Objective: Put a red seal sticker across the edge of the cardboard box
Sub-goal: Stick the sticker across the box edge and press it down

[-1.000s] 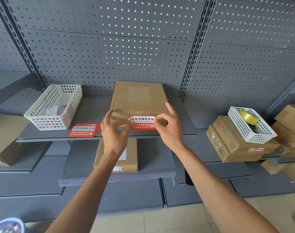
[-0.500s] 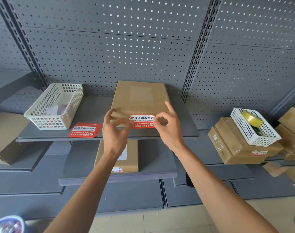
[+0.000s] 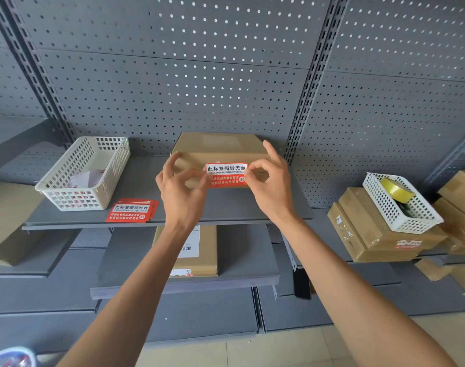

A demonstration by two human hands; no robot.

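A flat brown cardboard box [image 3: 218,147] lies on the grey upper shelf [image 3: 266,207], its near edge facing me. A red seal sticker [image 3: 227,174] with a white band of black characters is stretched across that near edge. My left hand [image 3: 182,192] pinches the sticker's left end between thumb and forefinger. My right hand [image 3: 269,185] pinches its right end the same way, other fingers raised. Whether the sticker touches the box I cannot tell.
A stack of red stickers [image 3: 132,210] lies left of my hands, beside a white basket [image 3: 85,173]. Another box [image 3: 202,252] sits on the lower shelf. At right, stacked cartons [image 3: 369,234] carry a white basket [image 3: 401,202] with a yellow tape roll [image 3: 395,190].
Both hands have carried the sticker a little farther up and onto the box's near edge. The camera view has shifted slightly.
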